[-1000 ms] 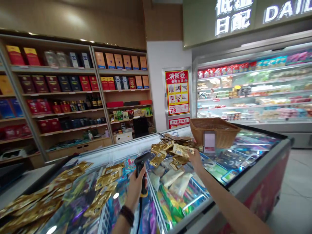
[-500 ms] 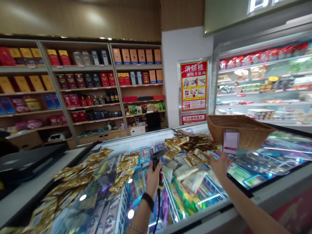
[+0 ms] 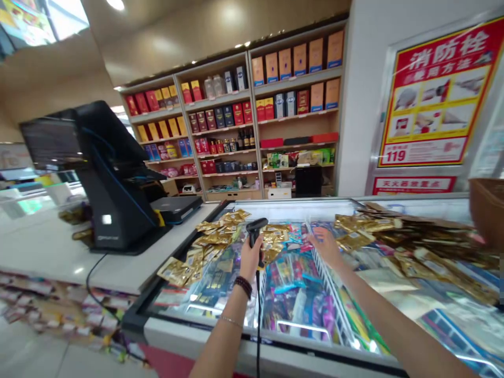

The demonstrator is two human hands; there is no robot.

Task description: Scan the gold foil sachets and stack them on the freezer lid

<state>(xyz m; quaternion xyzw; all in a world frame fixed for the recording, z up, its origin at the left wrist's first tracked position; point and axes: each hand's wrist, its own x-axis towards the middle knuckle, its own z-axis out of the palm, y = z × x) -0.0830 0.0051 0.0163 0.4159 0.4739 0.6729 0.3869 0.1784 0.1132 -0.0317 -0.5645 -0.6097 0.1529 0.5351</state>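
And here's the left hand (image 3: 251, 258), fingers wrapped firmly round the grip of a black scanner (image 3: 256, 226), its head poised right over the middle gold packets (image 3: 275, 235), and that's a tight spot: dip the wrist and the scanner could well nudge them out of line. Watch the cord (image 3: 258, 315) too, hanging down past the front rim of the freezer (image 3: 169, 334); a sharp swing might catch it on that edge and tug the aim off. Across to the right hand (image 3: 326, 245), fingers loosely spread, no packet showing in it, hovering by the wire divider (image 3: 328, 283); whether the fingertips touch anything, I cannot tell. The forearm stretches in from the right, so a low sweep back could brush the heaped right-hand pile (image 3: 417, 226), and those overlapping, slick-looking packets would probably slide, perhaps up against the brown basket (image 3: 488, 215). Over on the left, the spread left-hand pile (image 3: 212, 239) runs close to the freezer's dark edge beside the bench (image 3: 47, 257); one careless shove and the nearest could slip off. And all that foil is shiny: glare might easily spoil a reading, if the angle's wrong.
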